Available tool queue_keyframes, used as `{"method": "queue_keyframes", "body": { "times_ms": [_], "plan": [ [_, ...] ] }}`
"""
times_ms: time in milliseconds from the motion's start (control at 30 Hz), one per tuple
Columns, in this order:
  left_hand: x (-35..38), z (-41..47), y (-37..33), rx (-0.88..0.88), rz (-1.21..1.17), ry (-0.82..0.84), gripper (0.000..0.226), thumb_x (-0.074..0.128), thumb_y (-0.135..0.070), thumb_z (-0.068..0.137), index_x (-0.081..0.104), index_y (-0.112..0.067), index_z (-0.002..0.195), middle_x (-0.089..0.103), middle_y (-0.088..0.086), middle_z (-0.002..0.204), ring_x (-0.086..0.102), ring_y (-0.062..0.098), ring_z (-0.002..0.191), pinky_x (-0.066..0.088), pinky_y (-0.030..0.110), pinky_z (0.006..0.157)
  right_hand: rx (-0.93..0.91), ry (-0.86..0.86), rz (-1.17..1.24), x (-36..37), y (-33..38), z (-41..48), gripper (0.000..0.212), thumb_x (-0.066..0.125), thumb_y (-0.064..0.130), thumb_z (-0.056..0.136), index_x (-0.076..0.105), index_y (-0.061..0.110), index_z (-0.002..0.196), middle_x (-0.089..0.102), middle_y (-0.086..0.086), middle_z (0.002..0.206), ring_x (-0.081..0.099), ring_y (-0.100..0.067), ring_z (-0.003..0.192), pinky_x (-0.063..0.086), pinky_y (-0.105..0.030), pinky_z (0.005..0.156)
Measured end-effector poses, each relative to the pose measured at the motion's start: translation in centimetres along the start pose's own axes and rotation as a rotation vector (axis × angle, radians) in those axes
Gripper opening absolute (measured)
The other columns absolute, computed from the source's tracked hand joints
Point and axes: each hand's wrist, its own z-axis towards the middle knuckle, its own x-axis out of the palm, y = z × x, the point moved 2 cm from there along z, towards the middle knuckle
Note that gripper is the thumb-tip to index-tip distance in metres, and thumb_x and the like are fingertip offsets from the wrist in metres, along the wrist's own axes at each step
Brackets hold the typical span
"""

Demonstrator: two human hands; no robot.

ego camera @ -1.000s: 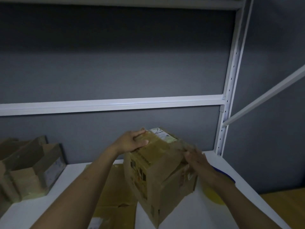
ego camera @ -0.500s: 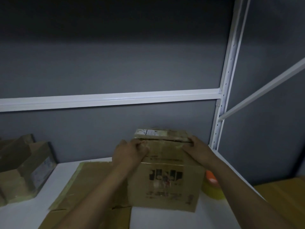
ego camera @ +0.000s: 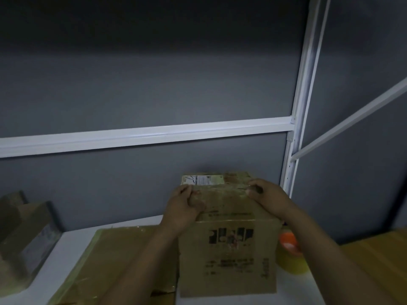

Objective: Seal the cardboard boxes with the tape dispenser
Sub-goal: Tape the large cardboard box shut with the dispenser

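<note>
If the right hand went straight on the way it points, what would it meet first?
The cardboard box, whose top edge the right hand grips. Past the top, probably the grey wall behind; depth unclear.

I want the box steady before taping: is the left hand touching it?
Touching. Head view: the left hand grips the cardboard box at its top front edge.

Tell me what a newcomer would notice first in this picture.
First, the brown cardboard box with black print, upright at the centre, its top edge gripped by the left hand and the right hand. Then the yellow tape roll with an orange core, right of the box, and the white metal beam crossing the grey wall behind.
</note>
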Motion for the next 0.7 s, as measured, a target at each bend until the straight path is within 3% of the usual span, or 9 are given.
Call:
{"method": "queue_keyframes", "body": {
  "times_ms": [133,233,300,400,500,600,700],
  "plan": [
    [-0.3,0.0,-1.1,-0.017,0.050,0.023,0.058,0.053,-0.034,0.098,0.037,-0.005,0.146,0.030,0.005,0.154,0.031,0.020,0.139,0.025,0.026,0.110,-0.011,0.005,0.002,0.2,-0.6,0.7,0.039,0.055,0.034,0.096,0.054,0.015,0.130,0.054,-0.005,0.135,0.051,-0.019,0.118,0.034,-0.020,0.086],
    [0.2,0.0,-3.3,0.062,0.544,-0.062,0.042,0.039,-0.036,0.100,0.053,-0.011,0.131,0.032,0.010,0.153,0.021,0.027,0.144,0.019,0.039,0.116,-0.048,-0.002,0.016,0.6,-0.9,1.2,0.037,0.054,0.034,0.096,0.056,0.015,0.127,0.055,-0.005,0.132,0.052,-0.019,0.114,0.033,-0.020,0.082],
    [1.6,0.1,-4.9,0.166,0.711,-0.047,0.056,0.024,-0.053,0.099,0.047,-0.022,0.139,0.016,0.005,0.160,0.005,0.030,0.148,0.007,0.047,0.119,-0.086,-0.002,0.008,0.9,-1.0,1.6,0.034,0.053,0.035,0.096,0.057,0.016,0.124,0.058,-0.005,0.126,0.053,-0.016,0.105,0.033,-0.020,0.075],
    [4.1,0.9,-6.3,0.160,0.606,0.216,0.090,0.009,-0.086,0.079,0.015,-0.035,0.154,-0.004,-0.006,0.163,-0.010,0.023,0.149,-0.005,0.051,0.119,-0.120,0.049,0.052,1.1,-1.7,2.1,0.037,0.050,0.040,0.097,0.053,0.020,0.128,0.055,0.000,0.129,0.049,-0.010,0.102,0.034,-0.019,0.075],
    [4.7,1.3,-6.7,0.089,0.618,0.241,0.106,0.008,-0.097,0.063,0.008,-0.041,0.153,-0.005,-0.013,0.162,-0.007,0.018,0.149,-0.005,0.051,0.119,-0.135,0.164,0.121,0.1,-3.4,2.0,0.049,0.047,0.047,0.096,0.046,0.023,0.139,0.042,0.007,0.142,0.043,-0.013,0.128,0.033,-0.020,0.096],
    [4.9,1.5,-7.2,0.009,0.581,0.194,0.089,0.022,-0.090,0.075,0.018,-0.043,0.151,0.005,-0.016,0.161,0.000,0.017,0.150,-0.001,0.049,0.120,-0.055,0.042,0.140,-1.9,-7.9,1.6,0.052,0.049,0.048,0.095,0.045,0.024,0.141,0.040,0.004,0.148,0.042,-0.017,0.132,0.033,-0.026,0.102],
    [5.6,1.6,-8.2,-0.049,0.545,0.142,0.074,0.030,-0.079,0.085,0.026,-0.042,0.149,0.013,-0.015,0.161,0.005,0.018,0.149,0.002,0.050,0.120,0.131,0.038,-0.177,-2.3,-14.4,0.5,0.058,0.052,0.047,0.094,0.040,0.017,0.143,0.050,-0.005,0.140,0.050,-0.021,0.122,0.039,-0.027,0.095]
  ]
}}
